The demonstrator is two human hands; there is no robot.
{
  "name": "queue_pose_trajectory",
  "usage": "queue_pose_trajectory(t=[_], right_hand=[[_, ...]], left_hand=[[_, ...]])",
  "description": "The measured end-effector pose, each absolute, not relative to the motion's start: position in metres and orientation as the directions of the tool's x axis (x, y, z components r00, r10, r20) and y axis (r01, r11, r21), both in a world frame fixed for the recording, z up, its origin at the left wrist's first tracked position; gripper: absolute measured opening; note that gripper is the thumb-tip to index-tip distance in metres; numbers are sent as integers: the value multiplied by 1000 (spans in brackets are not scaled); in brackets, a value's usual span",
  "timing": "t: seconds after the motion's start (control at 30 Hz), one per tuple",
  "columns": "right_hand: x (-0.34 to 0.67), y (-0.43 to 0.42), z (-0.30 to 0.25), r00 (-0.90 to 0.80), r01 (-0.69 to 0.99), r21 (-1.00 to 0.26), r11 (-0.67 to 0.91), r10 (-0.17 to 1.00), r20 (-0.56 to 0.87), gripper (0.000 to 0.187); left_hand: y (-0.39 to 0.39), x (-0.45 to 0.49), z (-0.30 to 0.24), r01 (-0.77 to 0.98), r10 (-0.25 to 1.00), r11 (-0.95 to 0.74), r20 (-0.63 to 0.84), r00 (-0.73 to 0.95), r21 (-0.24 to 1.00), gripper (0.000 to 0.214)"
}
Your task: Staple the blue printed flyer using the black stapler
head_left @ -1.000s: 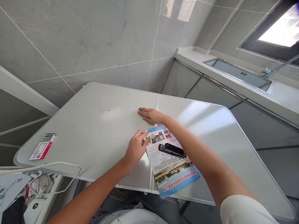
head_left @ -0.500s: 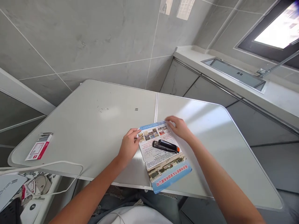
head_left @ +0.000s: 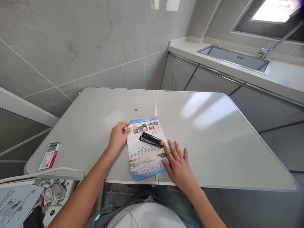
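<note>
A printed leaflet (head_left: 144, 152) with a blue border, small photos and red lettering lies flat on the light table (head_left: 213, 152). On top of it rests a black stapler (head_left: 150, 138) with an orange end, slightly slanted. My left hand (head_left: 118, 136) grips the leaflet's upper left edge between thumb and fingers. Spread fingers of my right hand (head_left: 178, 163) lie over the leaflet's lower right edge, the fingertips close to the stapler's orange end. Part of the red lettering is hidden under that hand.
A small strip of staples (head_left: 136, 110) lies beyond the leaflet, with loose staple bits (head_left: 103, 114) to its left. A red-and-white box (head_left: 49, 155) sits near the left corner. A white cable (head_left: 64, 168) crosses the front left edge. Behind right is a sink (head_left: 234, 58).
My right hand has moved from the leaflet's upper right corner down to its lower right edge, fingers now spread. The leaflet has turned straighter, with the stapler still on it. The view has shifted.
</note>
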State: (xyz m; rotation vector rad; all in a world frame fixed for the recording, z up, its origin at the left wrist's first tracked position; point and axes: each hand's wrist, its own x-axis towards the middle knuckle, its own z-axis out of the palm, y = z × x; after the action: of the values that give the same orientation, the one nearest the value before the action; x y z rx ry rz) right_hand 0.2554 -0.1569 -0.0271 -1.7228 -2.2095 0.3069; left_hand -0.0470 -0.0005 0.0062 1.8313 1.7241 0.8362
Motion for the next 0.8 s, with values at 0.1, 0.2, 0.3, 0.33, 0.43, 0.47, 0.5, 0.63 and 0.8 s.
queue_pose_trajectory(t=[0.1,0.2,0.3,0.33,0.43,0.47,0.5,0.63,0.8], right_hand=[[228,-165,-23,-264,882,-374,287,958,111,82],[207,-170,-20,-314,860,-386,334,942,116,84],[193,-172,-20,-340,848,-386,364,931,130,85],[189,-173,-21,-344,845,-386,369,929,133,85],[185,-173,-23,-337,845,-394,362,932,134,84],[185,-174,-23,-333,846,-397,357,934,132,83],[186,-174,-24,-328,848,-397,352,936,129,82],[188,-174,-25,-297,866,-384,321,947,122,78],[190,-173,-26,-241,882,-384,272,962,126,75]], left_hand=[[14,-60,3,740,996,-75,85,24,668,34],[26,-71,-1,781,995,-90,90,43,618,35],[35,-81,-3,812,993,-99,105,47,575,37],[37,-84,-4,820,994,-87,99,37,566,36],[45,-86,-4,845,992,-96,118,39,526,30],[49,-84,-4,854,986,-134,150,67,503,30],[53,-80,-4,860,977,-185,185,108,475,32],[66,-57,-4,860,946,-322,174,274,396,29],[68,-30,-11,869,951,-310,141,276,385,16]])
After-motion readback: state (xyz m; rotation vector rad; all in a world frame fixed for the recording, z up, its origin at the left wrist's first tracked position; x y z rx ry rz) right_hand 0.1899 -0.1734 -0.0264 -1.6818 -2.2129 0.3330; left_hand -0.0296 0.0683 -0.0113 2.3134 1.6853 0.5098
